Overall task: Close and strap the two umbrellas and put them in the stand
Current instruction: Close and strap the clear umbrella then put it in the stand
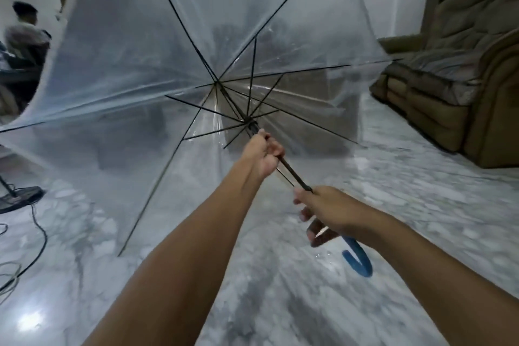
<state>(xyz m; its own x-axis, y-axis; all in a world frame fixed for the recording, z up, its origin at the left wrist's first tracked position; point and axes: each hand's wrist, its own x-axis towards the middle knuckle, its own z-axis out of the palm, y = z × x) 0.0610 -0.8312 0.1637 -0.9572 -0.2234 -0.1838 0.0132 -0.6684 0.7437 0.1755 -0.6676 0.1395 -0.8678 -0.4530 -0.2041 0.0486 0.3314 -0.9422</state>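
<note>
A clear plastic umbrella [157, 45] with black ribs is open in front of me, its canopy filling most of the view. My left hand [262, 153] grips the dark shaft just below the runner, where the stretchers meet. My right hand [323, 209] grips the lower end of the shaft, with the blue hooked handle [358, 258] sticking out beneath it. The shaft runs up and to the left between my hands. A second umbrella and a stand are not visible.
A brown sofa [460, 87] stands at the right. A person [26, 34] sits at the far left, beyond the canopy edge. A fan base [19, 198] and black cables [36, 233] lie on the marble floor [280, 303] at the left.
</note>
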